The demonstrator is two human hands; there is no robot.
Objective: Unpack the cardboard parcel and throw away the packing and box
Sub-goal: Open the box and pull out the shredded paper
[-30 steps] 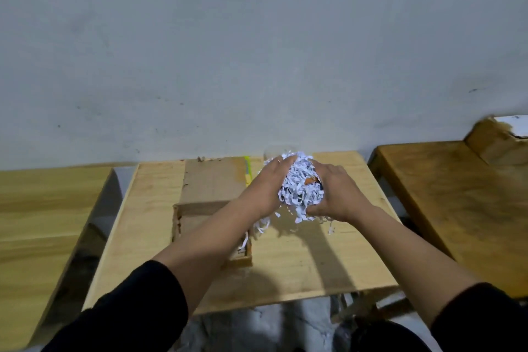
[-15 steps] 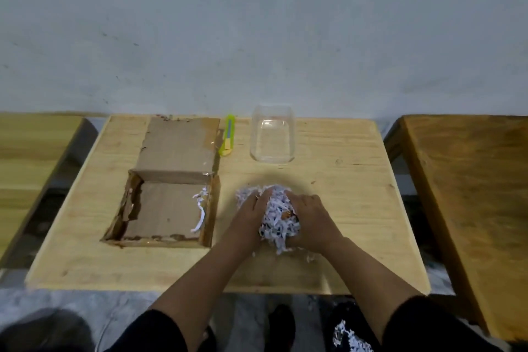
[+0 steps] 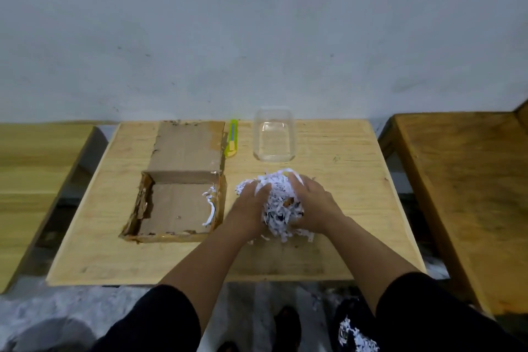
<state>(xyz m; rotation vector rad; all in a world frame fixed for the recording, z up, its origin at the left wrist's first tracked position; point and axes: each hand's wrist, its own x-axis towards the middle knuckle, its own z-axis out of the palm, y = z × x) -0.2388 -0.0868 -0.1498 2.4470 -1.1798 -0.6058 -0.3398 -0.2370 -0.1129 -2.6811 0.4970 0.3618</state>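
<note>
**Shredded paper gathered between both hands beside the opened box**

On a light wooden table (image 3: 328,260), set against a pale grey wall (image 3: 257,23). Left hand (image 3: 251,206) and right hand (image 3: 313,206) cupped around a heap of white shredded paper (image 3: 278,203), fingers curled in and pressing from either side, palms facing each other. Heap resting on the tabletop, right of centre, loose strips spilling out beneath the wrists and toward the near edge. Something small and orange-brown half buried in the shreds near the right thumb; too hidden to name.

Just left of the hands, apart from them: opened cardboard box (image 3: 177,208), shallow, torn along its left wall, lid flap folded back flat toward the wall. Inside, almost bare, only a few stray paper strips (image 3: 211,206) lying along the right wall.

Behind the heap, near the far edge: clear plastic container (image 3: 273,134), upright, open at the top, apparently holding nothing. Between it and the box flap: yellow-green utility knife (image 3: 232,138), lying flat, lengthwise toward the wall.

Nothing standing between hands and box; container and knife well clear of the heap.

Either side of the table: a paler wooden bench (image 3: 31,168) on the left, a darker wooden table (image 3: 471,188) on the right, each separated by a gap. Below the near edge: black sleeves, dark shoes on a grey floor, and a clump of fallen shreds (image 3: 354,334) by the right foot.
</note>
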